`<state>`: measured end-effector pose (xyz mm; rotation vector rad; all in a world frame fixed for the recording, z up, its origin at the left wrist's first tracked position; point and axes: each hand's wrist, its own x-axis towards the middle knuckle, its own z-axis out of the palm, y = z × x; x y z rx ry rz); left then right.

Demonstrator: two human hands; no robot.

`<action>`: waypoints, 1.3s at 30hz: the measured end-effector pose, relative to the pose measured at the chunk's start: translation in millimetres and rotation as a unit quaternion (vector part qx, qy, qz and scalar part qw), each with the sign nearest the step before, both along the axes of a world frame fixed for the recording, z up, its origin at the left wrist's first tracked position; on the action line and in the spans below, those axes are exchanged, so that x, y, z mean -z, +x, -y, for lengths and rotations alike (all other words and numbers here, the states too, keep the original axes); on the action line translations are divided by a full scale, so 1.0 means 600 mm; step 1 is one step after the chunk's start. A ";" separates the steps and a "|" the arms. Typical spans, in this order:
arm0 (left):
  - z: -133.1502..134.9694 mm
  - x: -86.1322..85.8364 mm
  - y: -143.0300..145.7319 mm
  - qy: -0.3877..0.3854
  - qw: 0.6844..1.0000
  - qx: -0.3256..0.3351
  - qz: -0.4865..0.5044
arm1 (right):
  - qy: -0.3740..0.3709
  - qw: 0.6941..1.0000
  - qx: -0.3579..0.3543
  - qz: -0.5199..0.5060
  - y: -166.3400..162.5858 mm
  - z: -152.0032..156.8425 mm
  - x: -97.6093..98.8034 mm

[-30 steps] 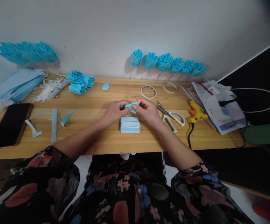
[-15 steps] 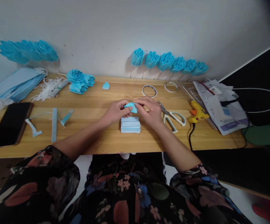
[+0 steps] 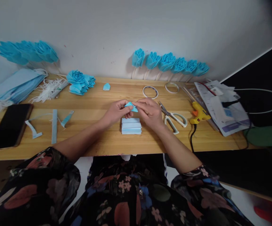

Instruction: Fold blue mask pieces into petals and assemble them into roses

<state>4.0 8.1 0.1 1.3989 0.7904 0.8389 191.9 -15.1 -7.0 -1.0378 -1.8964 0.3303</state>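
Note:
Between my hands is a small piece of blue fabric [image 3: 131, 106], partly folded, like cut face-mask material. My left hand [image 3: 117, 113] pinches its left side, thumb on top. The fingers of my right hand [image 3: 149, 112] are closed on its right edge. Just below, a stack of pale blue cut pieces [image 3: 131, 126] lies on the table. Farther back lies one folded blue petal [image 3: 106, 86] with a pointed top. White-handled scissors [image 3: 173, 117] rest open beside my right hand.
Rolls of tape [image 3: 150, 92] and a yellow glue gun [image 3: 200, 113] lie to the right. Blue fabric flowers [image 3: 167, 62] on sticks lean on the wall. At left are face masks [image 3: 18, 84], a phone [image 3: 10, 125], cut strips [image 3: 54, 126] and loose flowers [image 3: 79, 82].
The blue fabric piece has been folded over into a more pointed shape. My right fingers have shifted slightly along its right edge. The things on the table stay put.

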 end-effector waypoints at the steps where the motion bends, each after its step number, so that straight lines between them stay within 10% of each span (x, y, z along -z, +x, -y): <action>1: 0.000 0.000 0.000 -0.001 1.000 0.002 0.004 | 0.001 1.000 -0.002 0.001 0.000 0.000 0.000; 12: 0.000 0.004 0.000 -0.007 1.000 -0.014 0.011 | -0.014 0.999 -0.020 -0.024 -0.002 0.002 -0.004; 23: -0.001 0.008 0.001 0.005 0.999 -0.032 0.015 | -0.332 0.903 -0.086 -0.260 -0.004 -0.005 -0.004; 39: -0.002 0.003 0.000 -0.003 1.000 -0.027 -0.001 | -0.313 0.915 -0.075 -0.244 -0.007 -0.001 -0.018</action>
